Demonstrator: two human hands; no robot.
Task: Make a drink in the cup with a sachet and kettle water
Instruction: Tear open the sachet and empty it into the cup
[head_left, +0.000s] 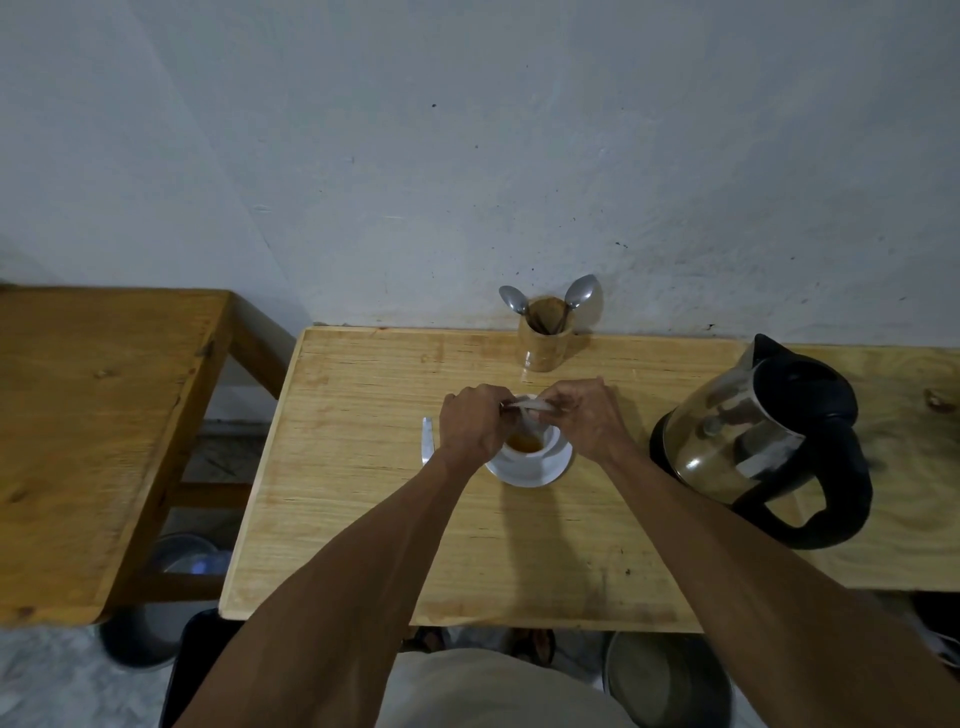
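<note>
A white cup stands on a white saucer in the middle of the light wooden table. Brownish-orange contents show in the cup. Both hands meet just above the cup's far rim. My left hand and my right hand each pinch an end of a small pale sachet, which hangs over the cup. A steel kettle with a black handle and lid stands to the right, about a hand's width from my right hand.
A wooden holder with two spoons stands by the wall behind the cup. A thin metal strip lies left of the saucer. A darker wooden table is at the left. Pots and buckets sit on the floor below.
</note>
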